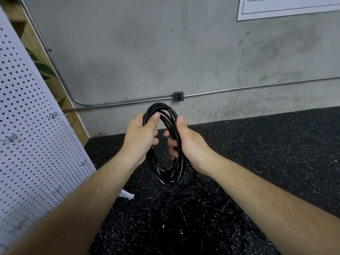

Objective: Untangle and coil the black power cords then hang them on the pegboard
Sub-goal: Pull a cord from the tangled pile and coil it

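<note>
A black power cord wound into an oval coil [164, 173] hangs upright in front of me. My left hand [140, 137] grips the coil's left side, thumb lying along the strands. My right hand [187, 142] grips the right side, fingers curled through the loop. A loose tail runs from the coil's bottom down to a tangled heap of black cords [200, 216] on the floor. The white pegboard [27, 126] leans at the left, with small metal hooks [53, 115] on it.
Black speckled rubber flooring [276, 153] covers the ground. A grey concrete wall carries a metal conduit and a socket box [178, 96]. A white foot of the pegboard stand [127, 195] sticks out near my left forearm. Green leaves show behind the board.
</note>
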`<state>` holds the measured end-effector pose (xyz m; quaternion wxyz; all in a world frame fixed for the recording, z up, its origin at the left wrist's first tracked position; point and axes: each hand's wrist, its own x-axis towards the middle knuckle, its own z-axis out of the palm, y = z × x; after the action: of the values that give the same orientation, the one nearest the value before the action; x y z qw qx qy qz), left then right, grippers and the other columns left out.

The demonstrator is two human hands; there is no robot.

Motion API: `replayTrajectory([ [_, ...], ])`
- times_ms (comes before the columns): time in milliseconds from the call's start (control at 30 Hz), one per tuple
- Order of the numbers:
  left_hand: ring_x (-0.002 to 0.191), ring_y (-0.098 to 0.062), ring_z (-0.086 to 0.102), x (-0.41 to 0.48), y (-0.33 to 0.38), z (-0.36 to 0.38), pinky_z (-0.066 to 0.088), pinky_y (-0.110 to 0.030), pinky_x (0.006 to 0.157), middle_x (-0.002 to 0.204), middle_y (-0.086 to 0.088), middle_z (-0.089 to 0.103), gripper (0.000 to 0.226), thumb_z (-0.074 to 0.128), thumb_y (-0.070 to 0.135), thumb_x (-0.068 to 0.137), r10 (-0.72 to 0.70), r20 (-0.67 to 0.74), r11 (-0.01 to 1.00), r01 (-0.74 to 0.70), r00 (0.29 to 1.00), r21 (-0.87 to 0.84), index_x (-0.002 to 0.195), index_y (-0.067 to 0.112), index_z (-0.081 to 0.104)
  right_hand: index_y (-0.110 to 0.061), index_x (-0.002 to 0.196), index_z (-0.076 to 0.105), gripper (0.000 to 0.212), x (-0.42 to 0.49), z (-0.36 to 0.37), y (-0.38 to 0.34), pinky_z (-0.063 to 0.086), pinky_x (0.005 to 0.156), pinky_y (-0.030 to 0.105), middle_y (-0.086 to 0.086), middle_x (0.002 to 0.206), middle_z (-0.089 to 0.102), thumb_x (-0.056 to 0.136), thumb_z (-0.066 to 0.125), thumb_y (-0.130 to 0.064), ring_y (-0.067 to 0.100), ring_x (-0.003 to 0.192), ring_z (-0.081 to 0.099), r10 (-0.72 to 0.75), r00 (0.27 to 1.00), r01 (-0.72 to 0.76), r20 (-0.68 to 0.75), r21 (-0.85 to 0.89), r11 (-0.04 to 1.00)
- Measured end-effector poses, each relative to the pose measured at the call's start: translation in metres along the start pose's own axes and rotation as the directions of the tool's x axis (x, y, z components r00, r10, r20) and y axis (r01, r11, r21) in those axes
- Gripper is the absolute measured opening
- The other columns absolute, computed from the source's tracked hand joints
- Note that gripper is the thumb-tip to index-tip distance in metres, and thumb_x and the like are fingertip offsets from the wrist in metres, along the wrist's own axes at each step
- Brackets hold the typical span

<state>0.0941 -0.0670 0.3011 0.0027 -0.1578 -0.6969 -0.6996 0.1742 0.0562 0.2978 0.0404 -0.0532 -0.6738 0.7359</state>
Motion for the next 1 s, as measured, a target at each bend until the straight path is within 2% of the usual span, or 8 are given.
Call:
replayTrajectory([
  [67, 0.050, -0.004, 0.040, -0.005, -0.004, 0.008, 0.038, -0.022, 0.049, 0.064, 0.010, 0.042, 0.021, 0.054, 0.040, 0.104, 0.032, -0.020, 0.998, -0.031, 0.999, 0.060, 0.093, 0.021, 0.056, -0.015, 0.097, 0.064, 0.063, 0.001, 0.006, 0.005, 0.044, 0.057, 0.030, -0.008, 0.061, 0.050, 0.103, 0.025, -0.064, 0.010, 0.049, 0.047, -0.017, 0.997, 0.010, -0.078, -0.092, 0.996],
  [200, 0.056, -0.006, 0.046, -0.016, -0.013, 0.020, 0.040, -0.032, 0.057, 0.069, 0.012, 0.045, 0.055, 0.037, 0.070, 0.096, 0.124, 0.023, 0.968, -0.126, 0.992, 0.216, 0.101, 0.017, 0.050, -0.024, 0.102, 0.060, 0.054, -0.002, 0.006, 0.009, 0.044, 0.085, 0.033, -0.007, 0.085, 0.057, 0.106, 0.017, -0.056, 0.012, 0.082, 0.054, -0.117, 0.981, 0.048, -0.155, -0.391, 0.919],
  [333, 0.073, 0.002, 0.054, -0.029, -0.010, 0.023, 0.040, -0.013, 0.067, 0.083, 0.009, 0.052, 0.028, 0.033, 0.036, 0.108, 0.388, 0.015, 0.851, -0.364, 0.922, 0.379, 0.104, 0.013, 0.048, -0.019, 0.092, 0.061, 0.056, -0.007, 0.013, 0.000, 0.041, 0.072, 0.023, -0.004, 0.079, 0.062, 0.110, 0.013, -0.041, 0.007, 0.074, 0.058, -0.235, 0.968, 0.153, -0.087, -0.536, 0.830],
  [500, 0.084, 0.001, 0.045, -0.027, -0.007, 0.019, 0.034, -0.002, 0.076, 0.104, 0.002, 0.055, 0.041, 0.032, 0.034, 0.109, 0.539, 0.154, 0.655, -0.527, 0.828, 0.542, 0.125, 0.002, 0.053, -0.013, 0.095, 0.058, 0.061, -0.005, 0.011, -0.006, 0.038, 0.045, 0.027, 0.000, 0.057, 0.048, 0.104, 0.023, -0.061, 0.011, 0.041, 0.041, 0.106, 0.994, -0.109, -0.033, -0.142, 0.984],
  [700, 0.082, 0.003, 0.043, -0.023, -0.006, 0.006, 0.032, 0.005, 0.076, 0.102, -0.001, 0.052, 0.047, 0.036, 0.031, 0.106, 0.657, 0.231, 0.518, -0.653, 0.717, 0.553, 0.124, -0.008, 0.054, -0.013, 0.087, 0.048, 0.051, -0.007, 0.008, -0.016, 0.024, 0.042, 0.021, -0.001, 0.058, 0.038, 0.105, 0.033, -0.058, 0.010, 0.042, 0.024, 0.242, 0.967, -0.251, 0.077, 0.137, 0.958],
  [767, 0.078, 0.000, 0.048, -0.020, -0.006, 0.003, 0.038, -0.001, 0.074, 0.100, 0.004, 0.055, 0.052, 0.033, 0.037, 0.106, 0.639, 0.228, 0.562, -0.648, 0.735, 0.514, 0.127, -0.006, 0.053, -0.014, 0.086, 0.050, 0.053, -0.008, 0.009, -0.011, 0.027, 0.043, 0.022, -0.004, 0.055, 0.038, 0.104, 0.031, -0.061, 0.010, 0.039, 0.028, 0.154, 0.987, -0.157, 0.035, 0.099, 0.983],
  [867, 0.080, -0.003, 0.057, -0.018, -0.001, 0.006, 0.047, -0.021, 0.074, 0.088, 0.018, 0.057, 0.036, 0.032, 0.044, 0.106, 0.479, 0.215, 0.776, -0.525, 0.851, 0.350, 0.123, 0.020, 0.052, -0.016, 0.082, 0.055, 0.056, -0.004, 0.005, -0.002, 0.034, 0.044, 0.024, -0.009, 0.049, 0.043, 0.105, 0.028, -0.059, 0.007, 0.038, 0.038, -0.063, 0.989, 0.063, -0.134, -0.011, 0.998],
  [1000, 0.085, -0.017, 0.065, -0.025, 0.006, 0.010, 0.054, -0.039, 0.079, 0.095, 0.008, 0.067, 0.026, 0.049, 0.051, 0.097, 0.144, 0.266, 0.989, -0.131, 0.953, -0.066, 0.106, 0.030, 0.064, -0.018, 0.078, 0.055, 0.054, 0.003, -0.008, -0.004, 0.034, 0.046, 0.024, -0.005, 0.054, 0.051, 0.107, 0.027, -0.054, 0.008, 0.043, 0.044, -0.193, 0.946, 0.208, -0.261, 0.029, 0.978],
])
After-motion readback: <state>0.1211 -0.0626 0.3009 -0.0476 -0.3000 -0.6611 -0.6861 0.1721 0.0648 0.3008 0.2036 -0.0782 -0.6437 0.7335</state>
